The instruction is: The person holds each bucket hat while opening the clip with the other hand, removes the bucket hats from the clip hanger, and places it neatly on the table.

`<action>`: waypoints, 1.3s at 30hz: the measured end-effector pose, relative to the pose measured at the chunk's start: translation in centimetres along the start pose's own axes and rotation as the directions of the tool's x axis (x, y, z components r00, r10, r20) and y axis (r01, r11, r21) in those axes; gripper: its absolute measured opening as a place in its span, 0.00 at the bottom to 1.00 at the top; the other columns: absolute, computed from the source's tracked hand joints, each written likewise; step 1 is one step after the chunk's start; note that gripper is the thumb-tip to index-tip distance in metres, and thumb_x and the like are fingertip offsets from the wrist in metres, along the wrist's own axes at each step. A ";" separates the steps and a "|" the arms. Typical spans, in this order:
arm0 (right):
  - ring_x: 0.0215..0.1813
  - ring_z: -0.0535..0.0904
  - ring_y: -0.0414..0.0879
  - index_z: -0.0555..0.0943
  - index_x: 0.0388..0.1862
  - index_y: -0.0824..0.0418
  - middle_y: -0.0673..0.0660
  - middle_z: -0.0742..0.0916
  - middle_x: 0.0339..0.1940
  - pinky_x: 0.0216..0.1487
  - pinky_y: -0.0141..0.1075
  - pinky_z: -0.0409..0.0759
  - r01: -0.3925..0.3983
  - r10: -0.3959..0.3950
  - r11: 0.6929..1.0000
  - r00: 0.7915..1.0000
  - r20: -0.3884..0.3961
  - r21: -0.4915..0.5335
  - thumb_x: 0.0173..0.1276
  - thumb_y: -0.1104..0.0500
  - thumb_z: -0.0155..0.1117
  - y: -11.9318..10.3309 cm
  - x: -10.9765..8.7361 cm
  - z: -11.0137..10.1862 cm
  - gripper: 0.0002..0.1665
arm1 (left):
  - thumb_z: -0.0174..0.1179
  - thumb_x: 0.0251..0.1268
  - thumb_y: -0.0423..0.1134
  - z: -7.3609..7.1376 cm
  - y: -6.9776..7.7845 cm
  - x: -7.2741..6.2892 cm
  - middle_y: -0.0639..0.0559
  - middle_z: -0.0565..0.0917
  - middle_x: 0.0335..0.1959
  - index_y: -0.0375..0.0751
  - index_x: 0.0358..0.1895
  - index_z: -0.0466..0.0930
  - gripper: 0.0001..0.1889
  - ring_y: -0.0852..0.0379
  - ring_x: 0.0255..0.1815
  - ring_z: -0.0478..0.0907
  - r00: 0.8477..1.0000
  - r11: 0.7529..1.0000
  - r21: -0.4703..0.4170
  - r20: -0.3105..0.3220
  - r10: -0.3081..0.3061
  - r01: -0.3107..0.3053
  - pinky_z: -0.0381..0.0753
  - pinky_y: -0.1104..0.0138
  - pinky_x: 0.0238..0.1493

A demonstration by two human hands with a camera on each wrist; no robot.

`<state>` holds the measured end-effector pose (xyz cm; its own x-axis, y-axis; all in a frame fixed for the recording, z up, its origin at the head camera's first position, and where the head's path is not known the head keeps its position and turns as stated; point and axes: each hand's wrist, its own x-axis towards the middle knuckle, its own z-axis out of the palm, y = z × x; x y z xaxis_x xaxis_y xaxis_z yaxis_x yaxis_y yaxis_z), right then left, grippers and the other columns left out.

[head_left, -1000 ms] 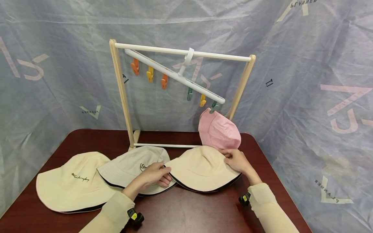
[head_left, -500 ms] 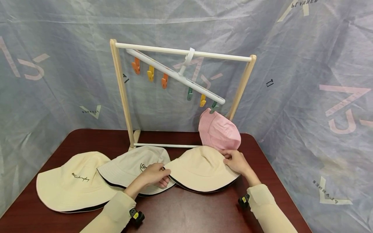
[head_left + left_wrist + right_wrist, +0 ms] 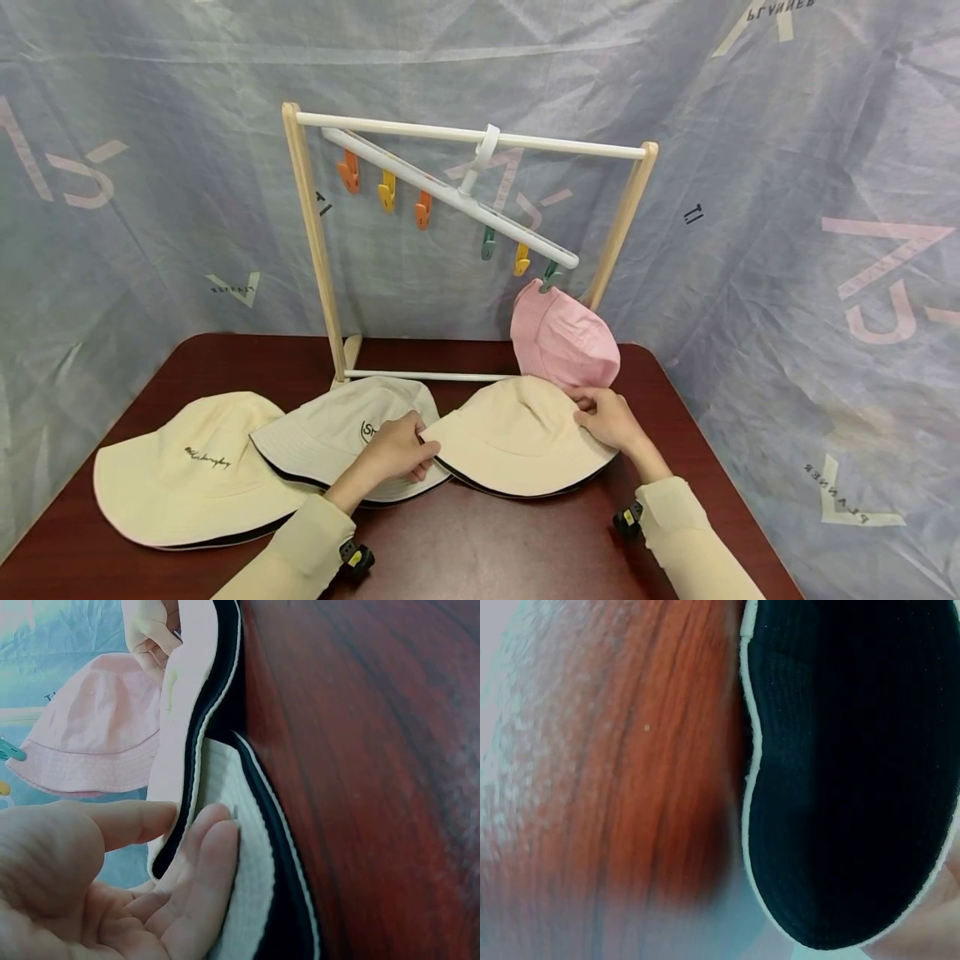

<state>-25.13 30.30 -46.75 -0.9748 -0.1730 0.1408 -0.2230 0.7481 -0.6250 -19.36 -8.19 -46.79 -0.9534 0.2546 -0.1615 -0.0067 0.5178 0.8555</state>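
Note:
A cream bucket hat [image 3: 517,442] with a dark lining is on the table in front of me. My left hand [image 3: 397,450] pinches its left brim edge between thumb and fingers; up close, the left wrist view has the thumb [image 3: 135,823] on the outer face and the other fingers on the lining side. At the hat's right side, my right hand [image 3: 611,418] grips the brim. The black lining [image 3: 847,772] faces the right wrist view, where only a bit of that hand shows past the rim. A grey bucket hat [image 3: 330,429] lies under my left hand.
Another cream bucket hat [image 3: 202,475] with script lettering lies at the left. Behind stands a wooden rack [image 3: 311,225] bearing a slanted white hanger [image 3: 450,193] with several coloured clips. A green clip [image 3: 551,275] holds a pink bucket hat [image 3: 566,337] at the right.
My left wrist has shifted slightly to the right, with its fingers tucked further behind the brim. The cream hat's right brim has drawn in a little. The right hand stays nearly in place.

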 end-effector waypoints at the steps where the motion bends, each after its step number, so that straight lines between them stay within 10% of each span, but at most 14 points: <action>1: 0.38 0.88 0.48 0.88 0.56 0.67 0.59 0.92 0.37 0.40 0.36 0.83 0.005 -0.005 1.000 1.000 0.003 -0.001 0.66 0.73 0.70 0.0 0.0 0.0 0.19 | 0.64 0.71 0.32 0.0 0.0 0.0 0.47 0.85 0.21 0.36 0.41 0.73 0.08 0.56 0.19 0.84 1.000 1.000 0.014 -0.004 0.004 -0.004 0.87 0.64 0.23; 24: 0.50 0.91 0.57 0.85 0.63 0.65 0.64 0.91 0.54 0.50 0.51 0.88 0.092 -0.087 0.994 0.992 0.091 -0.054 0.75 0.61 0.69 -5.2 -0.8 -5.7 0.20 | 0.69 0.70 0.40 -2.9 1.2 0.2 0.54 0.84 0.30 0.37 0.55 0.78 0.17 0.58 0.22 0.77 0.987 0.970 0.223 -0.108 0.121 -0.095 0.76 0.63 0.28; 39: 0.54 0.90 0.56 0.86 0.64 0.59 0.58 0.91 0.58 0.48 0.40 0.86 0.128 -0.129 0.992 0.990 -0.056 -0.018 0.77 0.60 0.69 -8.6 0.6 -9.2 0.18 | 0.67 0.74 0.39 -5.0 3.5 2.6 0.45 0.86 0.49 0.42 0.57 0.79 0.14 0.51 0.46 0.85 0.934 0.927 0.243 -0.146 0.327 -0.286 0.85 0.53 0.51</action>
<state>-23.85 29.67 -34.19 -0.9365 -0.2322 0.2629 -0.3463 0.7311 -0.5878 -23.36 -9.81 -41.70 -0.9365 0.2881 0.2001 0.3400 0.6051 0.7199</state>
